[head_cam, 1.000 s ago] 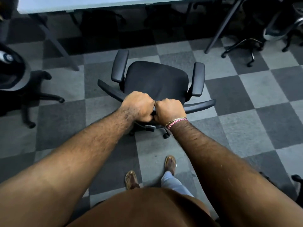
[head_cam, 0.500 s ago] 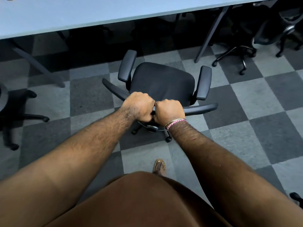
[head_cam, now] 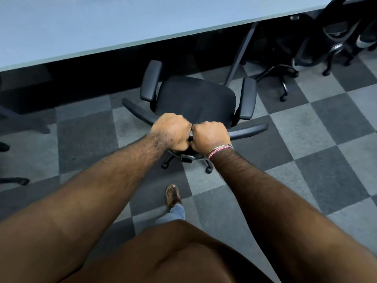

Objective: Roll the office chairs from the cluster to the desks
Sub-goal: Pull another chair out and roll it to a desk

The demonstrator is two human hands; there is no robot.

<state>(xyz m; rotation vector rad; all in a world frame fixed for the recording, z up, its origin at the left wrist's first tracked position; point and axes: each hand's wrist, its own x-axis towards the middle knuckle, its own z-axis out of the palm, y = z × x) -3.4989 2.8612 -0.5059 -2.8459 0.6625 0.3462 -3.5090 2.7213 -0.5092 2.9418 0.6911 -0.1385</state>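
Both bare forearms reach forward and come together toward the middle. The left hand (head_cam: 171, 131) and the right hand (head_cam: 210, 136) are closed into fists side by side, knuckles up, almost touching, each wrapped around the same black bar. The right wrist carries thin pink and gold bracelets (head_cam: 218, 150). One sandalled foot (head_cam: 172, 196) steps forward below.

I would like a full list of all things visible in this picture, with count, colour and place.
office chair: one, black, centre, facing the desk
desk: one, pale grey-blue top, across the top
desk leg: one, dark, slanted, upper right
other chairs: at least two, black, upper right, partly hidden
chair bases: dark, left edge, partly cut off
carpet tiles: grey checkered floor
left hand: grips the chair's backrest top
right hand: grips it beside the left
bracelet: pink, right wrist
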